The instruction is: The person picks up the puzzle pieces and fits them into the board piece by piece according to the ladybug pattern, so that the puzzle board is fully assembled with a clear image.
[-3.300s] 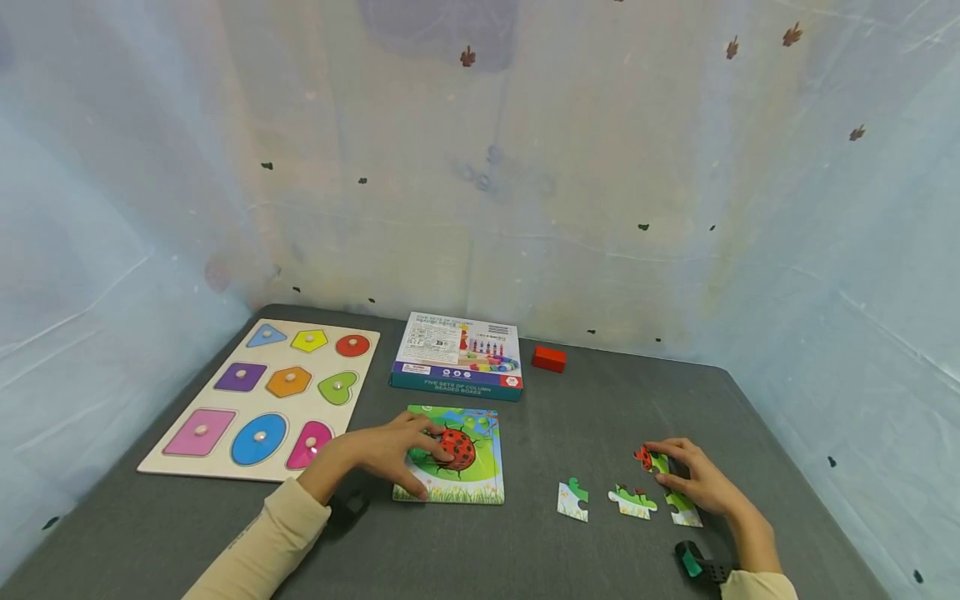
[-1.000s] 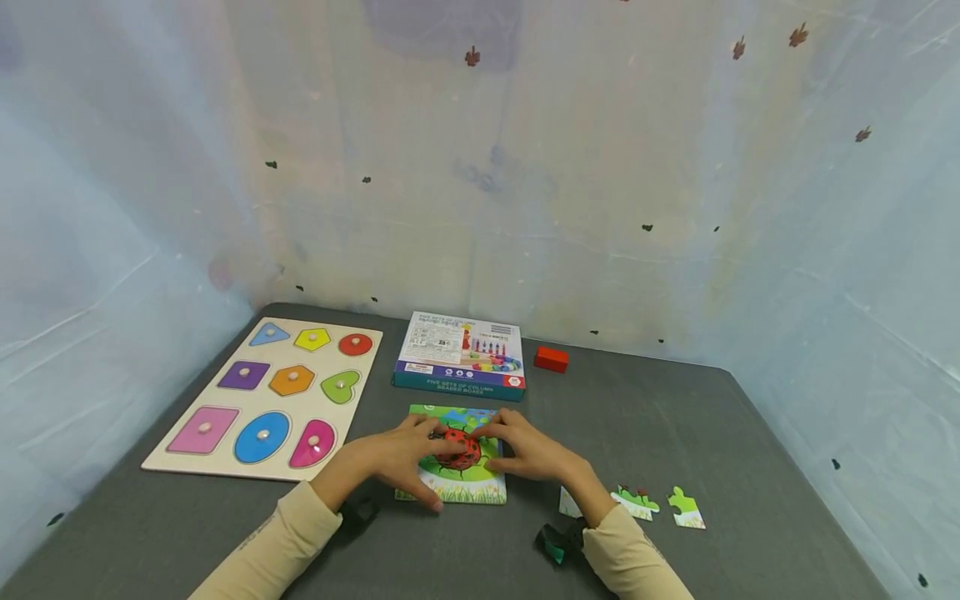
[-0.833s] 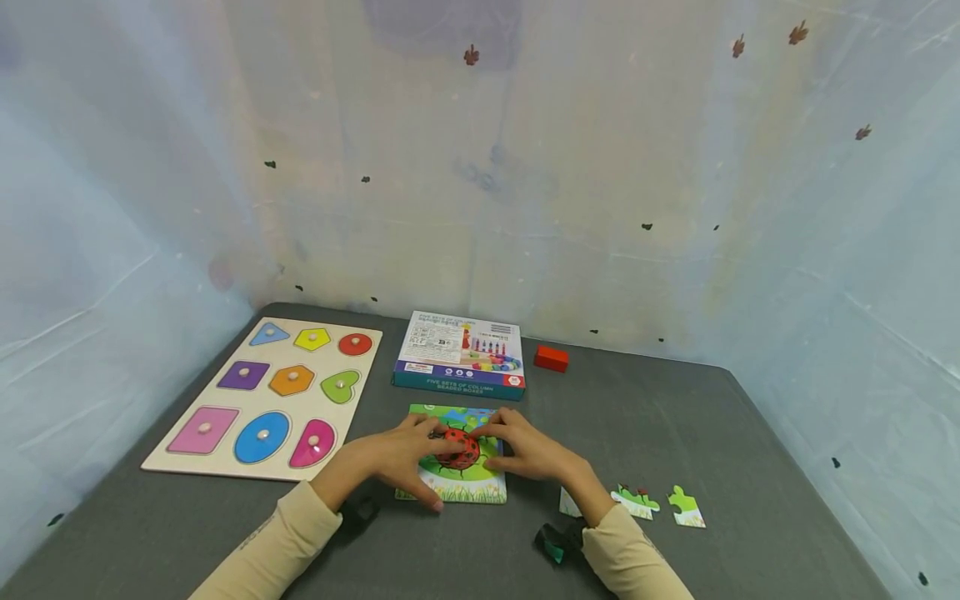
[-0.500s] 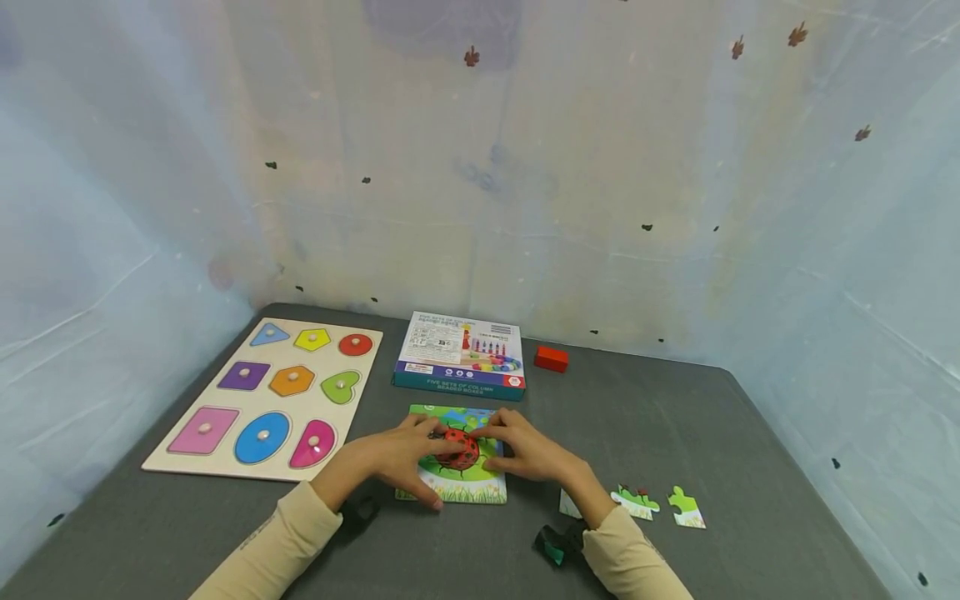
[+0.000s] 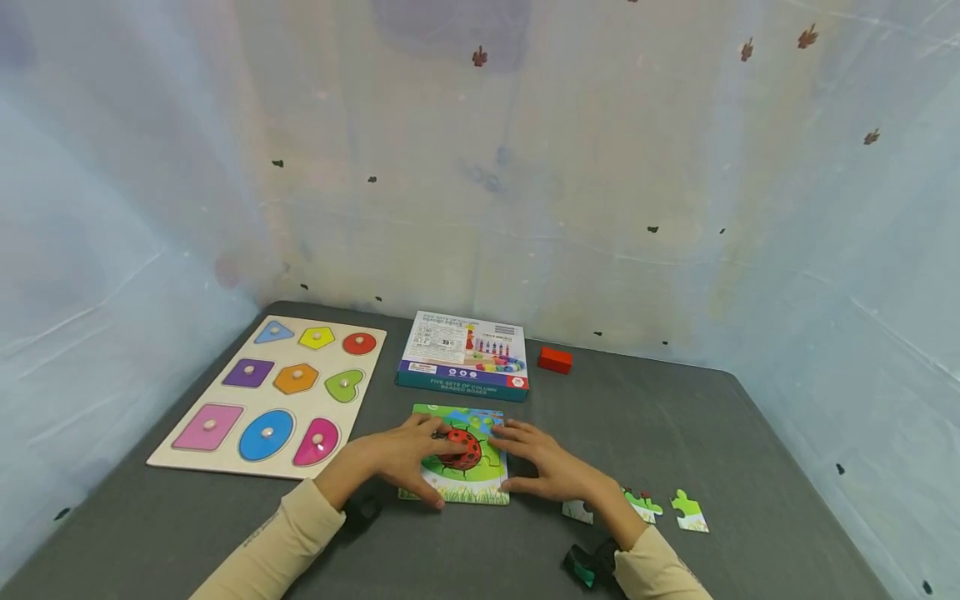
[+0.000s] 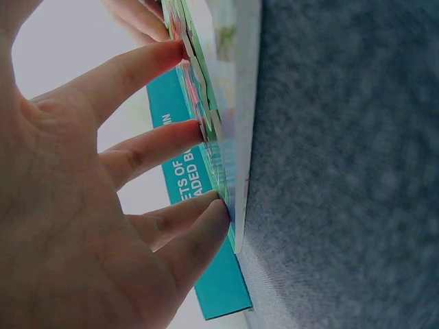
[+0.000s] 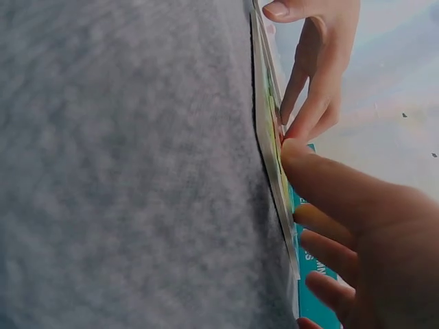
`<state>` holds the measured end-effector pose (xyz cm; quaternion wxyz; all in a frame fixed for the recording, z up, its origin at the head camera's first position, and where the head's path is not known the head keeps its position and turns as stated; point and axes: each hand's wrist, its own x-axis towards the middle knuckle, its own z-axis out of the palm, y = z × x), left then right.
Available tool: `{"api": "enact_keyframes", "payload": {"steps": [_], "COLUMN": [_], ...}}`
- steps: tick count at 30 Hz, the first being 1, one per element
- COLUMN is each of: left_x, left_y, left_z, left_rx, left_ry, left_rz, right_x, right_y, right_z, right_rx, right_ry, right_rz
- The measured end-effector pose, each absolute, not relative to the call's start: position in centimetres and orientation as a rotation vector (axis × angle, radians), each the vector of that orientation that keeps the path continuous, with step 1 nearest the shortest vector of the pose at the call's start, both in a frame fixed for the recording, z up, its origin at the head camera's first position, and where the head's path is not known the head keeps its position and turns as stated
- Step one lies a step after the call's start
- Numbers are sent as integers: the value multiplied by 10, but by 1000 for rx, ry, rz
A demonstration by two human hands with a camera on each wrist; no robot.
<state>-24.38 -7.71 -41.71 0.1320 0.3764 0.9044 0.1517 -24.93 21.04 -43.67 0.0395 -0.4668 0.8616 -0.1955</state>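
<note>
Watching remotely, I see the ladybug puzzle [image 5: 482, 475] lying flat on the grey table [image 5: 480, 554], between the two hands and in front of the bead box [image 5: 462, 357]. The left hand [image 5: 401, 454] grasps nothing, its spread fingertips resting on the picture; the right hand [image 5: 555, 468] is loose too, thumb and fingertips at the board's right edge, with no piece that I can see in its grip. I judge the work partly done: the ladybug shows almost entire and the left wrist view shows cut outlines on top of the board, though the fingers keep me from telling how many pieces are seated. Left over are three loose pieces to the right: a near piece [image 5: 578, 511], a middle piece [image 5: 648, 506] partly behind the right forearm, and an outer piece [image 5: 689, 512], all well apart from the board
</note>
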Motion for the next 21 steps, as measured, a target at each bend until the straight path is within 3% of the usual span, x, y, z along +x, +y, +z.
{"api": "enact_keyframes", "payload": {"steps": [21], "left_x": [-243], "left_y": [-79], "left_z": [-415], "left_rx": [1104], "left_ry": [2587], "left_rz": [458], "right_x": [-250], "right_y": [206], "right_z": [-433], "right_rx": [-1319], "right_ry": [2644], "right_rz": [-572]}}
